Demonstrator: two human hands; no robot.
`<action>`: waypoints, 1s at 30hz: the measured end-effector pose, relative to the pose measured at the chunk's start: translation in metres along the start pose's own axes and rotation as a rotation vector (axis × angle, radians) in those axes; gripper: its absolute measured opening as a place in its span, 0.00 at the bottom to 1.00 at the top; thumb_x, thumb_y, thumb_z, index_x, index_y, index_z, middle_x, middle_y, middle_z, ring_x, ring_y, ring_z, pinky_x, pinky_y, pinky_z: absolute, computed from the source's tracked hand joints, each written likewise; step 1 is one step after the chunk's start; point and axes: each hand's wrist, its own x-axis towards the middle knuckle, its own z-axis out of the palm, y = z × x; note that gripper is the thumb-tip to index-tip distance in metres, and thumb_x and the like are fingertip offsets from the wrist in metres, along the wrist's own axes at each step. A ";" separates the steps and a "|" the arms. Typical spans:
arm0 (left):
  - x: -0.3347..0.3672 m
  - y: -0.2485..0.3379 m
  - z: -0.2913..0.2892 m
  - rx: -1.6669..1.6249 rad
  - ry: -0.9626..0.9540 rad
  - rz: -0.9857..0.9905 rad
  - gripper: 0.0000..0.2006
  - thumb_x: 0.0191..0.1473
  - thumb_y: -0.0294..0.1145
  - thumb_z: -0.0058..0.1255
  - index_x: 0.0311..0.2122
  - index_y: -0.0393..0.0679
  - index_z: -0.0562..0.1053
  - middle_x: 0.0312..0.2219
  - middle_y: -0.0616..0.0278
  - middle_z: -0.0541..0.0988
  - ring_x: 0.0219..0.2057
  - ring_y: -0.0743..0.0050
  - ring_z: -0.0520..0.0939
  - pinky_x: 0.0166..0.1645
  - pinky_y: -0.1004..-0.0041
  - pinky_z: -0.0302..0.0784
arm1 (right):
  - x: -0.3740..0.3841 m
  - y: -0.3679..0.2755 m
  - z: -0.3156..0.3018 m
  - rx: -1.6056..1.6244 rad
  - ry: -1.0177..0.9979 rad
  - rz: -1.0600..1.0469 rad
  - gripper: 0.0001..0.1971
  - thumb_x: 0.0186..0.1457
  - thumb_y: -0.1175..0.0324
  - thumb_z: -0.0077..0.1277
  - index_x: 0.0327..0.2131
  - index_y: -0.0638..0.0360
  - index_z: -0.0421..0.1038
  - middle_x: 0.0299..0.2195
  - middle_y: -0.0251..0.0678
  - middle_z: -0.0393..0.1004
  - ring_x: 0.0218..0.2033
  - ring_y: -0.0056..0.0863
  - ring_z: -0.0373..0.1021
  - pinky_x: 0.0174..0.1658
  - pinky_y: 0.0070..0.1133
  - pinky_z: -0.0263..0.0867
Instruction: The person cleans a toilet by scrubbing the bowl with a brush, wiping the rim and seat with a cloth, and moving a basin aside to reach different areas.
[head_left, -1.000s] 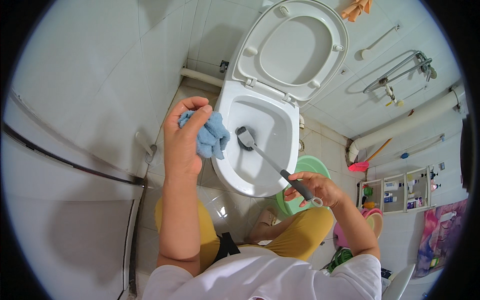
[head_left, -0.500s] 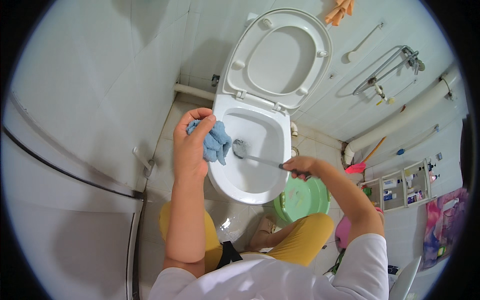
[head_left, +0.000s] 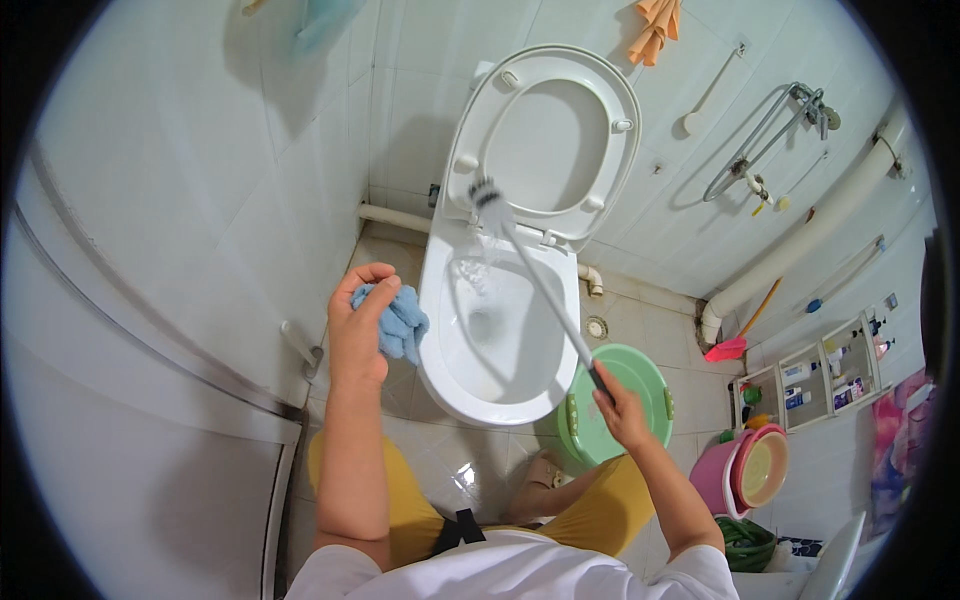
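A white toilet [head_left: 437,370] stands in front of me with its seat and lid [head_left: 625,160] raised. My right hand [head_left: 622,415] is closed round the dark end of a toilet brush [head_left: 546,287]. Its grey head, smeared by motion, hangs above the back of the bowl in front of the hinge, and water drips from it into the bowl. My left hand [head_left: 358,325] grips a crumpled blue cloth [head_left: 403,322] beside the bowl's left rim, apart from it.
A green basin [head_left: 655,372] sits on the floor right of the toilet. Stacked pink buckets [head_left: 716,478], a white shelf rack [head_left: 808,395] with bottles and a pink dustpan [head_left: 727,348] are farther right. Pipes [head_left: 790,240] run along the right wall. An orange cloth [head_left: 655,35] hangs at the back.
The brush has come up out of the bowl, its head now higher and farther back. My right hand has moved down. My left hand, still holding the cloth, sits a little farther left and lower.
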 end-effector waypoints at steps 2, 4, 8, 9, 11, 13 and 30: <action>-0.001 -0.001 0.001 0.011 0.003 0.004 0.09 0.48 0.24 0.55 0.36 0.39 0.72 0.28 0.66 0.74 0.27 0.80 0.75 0.30 0.79 0.71 | 0.035 -0.016 0.006 0.085 0.148 -0.096 0.24 0.58 0.68 0.47 0.58 0.42 0.60 0.18 0.43 0.64 0.19 0.30 0.62 0.28 0.23 0.62; -0.001 -0.002 0.002 0.021 -0.013 -0.014 0.09 0.48 0.24 0.55 0.36 0.39 0.72 0.28 0.66 0.74 0.28 0.80 0.75 0.31 0.79 0.71 | 0.080 -0.041 0.005 0.120 0.188 -0.069 0.23 0.58 0.67 0.46 0.58 0.40 0.61 0.18 0.43 0.63 0.18 0.32 0.62 0.27 0.24 0.61; 0.000 -0.004 0.006 0.036 -0.024 -0.029 0.08 0.48 0.25 0.55 0.35 0.39 0.72 0.28 0.65 0.74 0.28 0.79 0.75 0.31 0.79 0.70 | 0.114 -0.025 0.012 0.052 0.288 -0.070 0.21 0.60 0.65 0.43 0.57 0.38 0.62 0.16 0.42 0.62 0.16 0.34 0.60 0.26 0.27 0.61; -0.001 -0.005 0.005 0.029 -0.017 -0.019 0.08 0.48 0.25 0.55 0.36 0.39 0.72 0.28 0.65 0.74 0.28 0.80 0.75 0.31 0.79 0.70 | 0.106 -0.019 0.018 -0.007 0.226 -0.024 0.22 0.59 0.66 0.44 0.57 0.35 0.61 0.18 0.43 0.66 0.16 0.37 0.63 0.26 0.29 0.62; 0.000 -0.003 0.000 0.016 -0.006 -0.001 0.08 0.48 0.25 0.55 0.36 0.39 0.72 0.28 0.65 0.74 0.28 0.80 0.75 0.31 0.79 0.70 | 0.076 -0.006 0.029 -0.143 0.174 -0.047 0.22 0.58 0.66 0.45 0.57 0.35 0.61 0.19 0.43 0.69 0.18 0.39 0.66 0.26 0.31 0.63; 0.001 -0.002 -0.003 0.039 -0.021 0.005 0.09 0.48 0.25 0.55 0.36 0.39 0.72 0.28 0.66 0.74 0.28 0.80 0.75 0.31 0.79 0.70 | 0.050 0.008 0.034 -0.287 0.136 -0.067 0.23 0.58 0.66 0.45 0.57 0.35 0.61 0.21 0.44 0.71 0.19 0.42 0.68 0.27 0.33 0.64; 0.001 -0.006 0.004 -0.004 -0.029 -0.004 0.08 0.48 0.25 0.55 0.35 0.38 0.72 0.27 0.65 0.74 0.26 0.81 0.75 0.29 0.80 0.69 | 0.036 0.044 -0.018 -0.598 0.207 -0.116 0.22 0.57 0.62 0.48 0.55 0.26 0.62 0.16 0.37 0.66 0.17 0.39 0.67 0.22 0.34 0.63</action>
